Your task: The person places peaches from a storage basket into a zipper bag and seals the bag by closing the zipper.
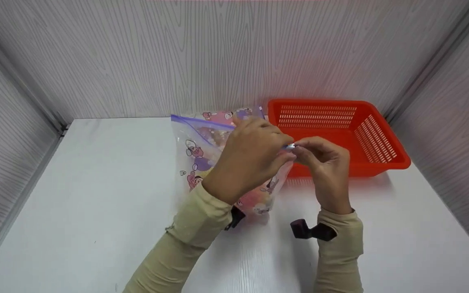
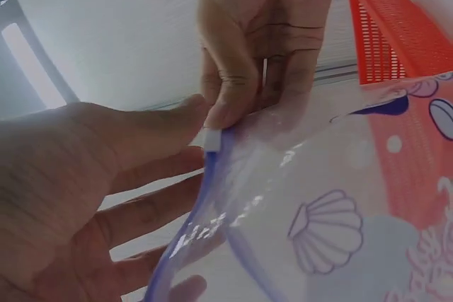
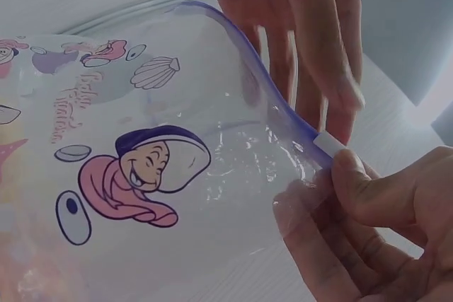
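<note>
A clear slider zip bag with pink and purple cartoon prints and a purple zip edge stands on the table, its mouth partly apart at the left. In the right wrist view, the right hand pinches the bag's corner by the white slider, thumb on top and fingers behind the film. My left hand is beside the slider, with its thumb close to it in the left wrist view. Its fingers lie fairly straight behind the zip edge. Bag contents are blurred and mostly hidden by the left hand.
A red plastic basket with slotted walls stands at the back right, just behind the right hand. Wood-grain panels enclose the white table at the back and sides.
</note>
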A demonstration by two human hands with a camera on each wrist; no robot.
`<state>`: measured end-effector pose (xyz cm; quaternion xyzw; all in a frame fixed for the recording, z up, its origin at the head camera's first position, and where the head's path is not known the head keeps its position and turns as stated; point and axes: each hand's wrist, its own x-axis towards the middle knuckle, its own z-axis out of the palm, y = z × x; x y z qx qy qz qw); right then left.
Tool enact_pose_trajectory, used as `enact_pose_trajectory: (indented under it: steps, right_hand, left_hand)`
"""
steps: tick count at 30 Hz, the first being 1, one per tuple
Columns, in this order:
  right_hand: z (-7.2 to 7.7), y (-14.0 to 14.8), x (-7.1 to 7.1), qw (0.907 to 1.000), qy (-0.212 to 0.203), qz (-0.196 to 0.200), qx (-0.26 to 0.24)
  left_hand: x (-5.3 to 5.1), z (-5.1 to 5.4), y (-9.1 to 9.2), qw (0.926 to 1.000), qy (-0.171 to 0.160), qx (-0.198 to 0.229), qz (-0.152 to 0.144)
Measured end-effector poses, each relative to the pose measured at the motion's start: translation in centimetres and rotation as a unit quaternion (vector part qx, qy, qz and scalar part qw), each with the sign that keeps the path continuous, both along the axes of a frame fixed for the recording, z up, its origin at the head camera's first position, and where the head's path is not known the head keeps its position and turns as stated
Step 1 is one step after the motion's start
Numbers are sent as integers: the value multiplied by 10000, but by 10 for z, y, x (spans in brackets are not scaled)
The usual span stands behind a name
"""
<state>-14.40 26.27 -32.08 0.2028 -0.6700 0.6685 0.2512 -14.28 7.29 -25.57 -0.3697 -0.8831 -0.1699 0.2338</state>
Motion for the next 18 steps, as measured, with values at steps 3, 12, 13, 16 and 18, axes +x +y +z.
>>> enact_pose_trajectory:
  steps: [3,12,13,16,18]
  right_hand:
    - [1,0,-1,9999,101,-12,52]
    - [-1,-13,0,9903,746,-1020,569]
    - [-1,-15,0,9889,782,-1116,596]
    - [-1,-18,1,9857,865,-1306,625]
    - [-1,-18,1,9843,895,-1387,626]
  left_hand:
    - [-7,-2,9,9998,143,0,153]
    - [-13,-14,10,9972,512,494,211]
    - [-13,-15,10,9972,494,532,197]
    - [-14,-15,10,9969,479,606,158]
    - [-15,-16,11,9966,463,661,141]
